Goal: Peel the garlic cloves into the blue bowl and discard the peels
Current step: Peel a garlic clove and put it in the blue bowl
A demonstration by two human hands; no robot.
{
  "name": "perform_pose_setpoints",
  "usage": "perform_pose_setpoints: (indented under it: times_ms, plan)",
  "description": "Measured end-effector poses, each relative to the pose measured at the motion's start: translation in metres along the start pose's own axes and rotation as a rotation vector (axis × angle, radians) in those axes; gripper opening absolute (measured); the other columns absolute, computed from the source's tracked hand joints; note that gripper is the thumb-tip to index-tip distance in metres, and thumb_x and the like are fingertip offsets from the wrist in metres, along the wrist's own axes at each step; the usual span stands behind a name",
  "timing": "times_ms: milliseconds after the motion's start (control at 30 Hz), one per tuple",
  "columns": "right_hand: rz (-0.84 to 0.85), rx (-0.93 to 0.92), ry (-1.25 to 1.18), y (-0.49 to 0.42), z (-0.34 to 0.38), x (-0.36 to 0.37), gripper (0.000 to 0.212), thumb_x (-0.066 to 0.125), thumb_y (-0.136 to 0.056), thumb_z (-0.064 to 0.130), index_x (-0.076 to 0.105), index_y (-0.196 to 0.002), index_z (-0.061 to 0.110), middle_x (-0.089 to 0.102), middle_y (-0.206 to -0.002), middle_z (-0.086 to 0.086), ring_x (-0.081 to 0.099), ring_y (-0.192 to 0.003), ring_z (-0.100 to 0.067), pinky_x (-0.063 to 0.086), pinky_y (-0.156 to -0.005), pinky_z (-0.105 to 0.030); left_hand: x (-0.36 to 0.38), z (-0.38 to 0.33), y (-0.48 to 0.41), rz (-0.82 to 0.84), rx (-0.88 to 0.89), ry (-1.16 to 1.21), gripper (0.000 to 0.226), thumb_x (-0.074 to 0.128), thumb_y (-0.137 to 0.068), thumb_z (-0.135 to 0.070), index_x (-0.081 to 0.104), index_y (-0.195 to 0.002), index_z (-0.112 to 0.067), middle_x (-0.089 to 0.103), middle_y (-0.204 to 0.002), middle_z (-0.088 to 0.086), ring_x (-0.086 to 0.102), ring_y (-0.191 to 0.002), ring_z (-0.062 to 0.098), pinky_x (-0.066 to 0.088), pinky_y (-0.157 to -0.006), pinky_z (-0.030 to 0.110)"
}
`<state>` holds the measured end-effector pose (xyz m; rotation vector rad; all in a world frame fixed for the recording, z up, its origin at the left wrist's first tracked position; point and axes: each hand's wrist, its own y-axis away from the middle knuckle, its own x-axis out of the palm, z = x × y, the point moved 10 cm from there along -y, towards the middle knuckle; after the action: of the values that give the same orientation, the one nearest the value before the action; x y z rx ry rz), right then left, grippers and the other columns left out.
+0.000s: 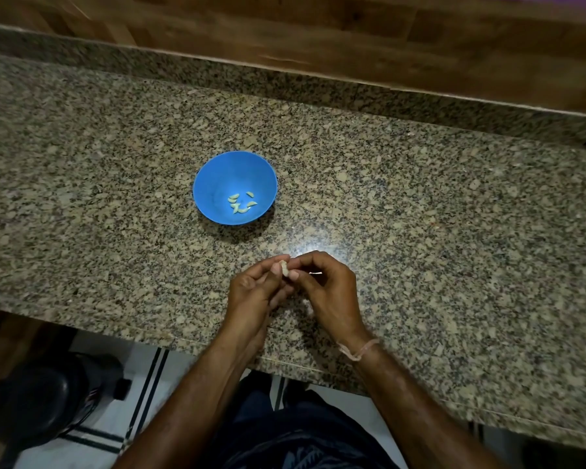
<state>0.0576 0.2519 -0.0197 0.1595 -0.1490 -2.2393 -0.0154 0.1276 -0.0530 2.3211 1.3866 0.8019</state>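
Head view, scene: A person stands at a speckled granite bench, both hands raised just above its near edge.
Head view, clove: A pale garlic clove sits between the two hands, well short of the blue bowl and clear of the bench surface.
Head view, left hand: The left hand pinches the clove with thumb and curled fingers.
Head view, right hand: The right hand is curled in too, its fingertips nipping the same clove from the other side.
Head view, bowl: Several peeled cloves lie on the bowl's floor, toward its near side.
Head view, risk: The clove is small and likely slick. A hard tug at the skin could squirt it out onto the bench or over the near edge to the floor.
Head view, second risk: Loose skin may cling to the fingers and ride into the bowl with the clove.
Head view, axis: The clove's long axis appears to run away from the person, roughly toward the bowl. Which end is the tip cannot be told.
Head view, peels: A bright fleck beside the right hand may be glare or skin; it is unclear.
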Motion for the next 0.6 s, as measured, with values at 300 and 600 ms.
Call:
perform_pose_setpoints:
  times_ms: [300, 600]
  plan:
    - [-0.037, -0.011, 0.072, -0.001, 0.008, 0.0, 0.017, 0.084, -0.084, 0.006, 0.075, -0.095, 0.014, 0.074, -0.096, 0.004, 0.07, -0.088, -0.012, 0.058, -0.075, -0.023, 0.011, 0.007, -0.003, 0.06, -0.075, 0.205, 0.042, 0.058, -0.091, -0.021, 0.063, -0.128, -0.002, 0.071, -0.125, 0.02, 0.072, -0.111, 0.027, 0.057, -0.098, 0.037]
    - [0.016, 0.075, 0.07, -0.005, -0.001, -0.001, 0.013, 0.085, -0.084, 0.007, 0.073, -0.09, 0.006, 0.073, -0.081, 0.0, 0.066, -0.073, -0.004, 0.055, -0.068, -0.018, 0.012, 0.0, 0.0, 0.058, 0.012, 0.052, 0.021, 0.051, -0.103, -0.007, 0.068, -0.115, -0.004, 0.079, -0.106, 0.011, 0.076, -0.101, 0.02, 0.06, -0.08, 0.024]
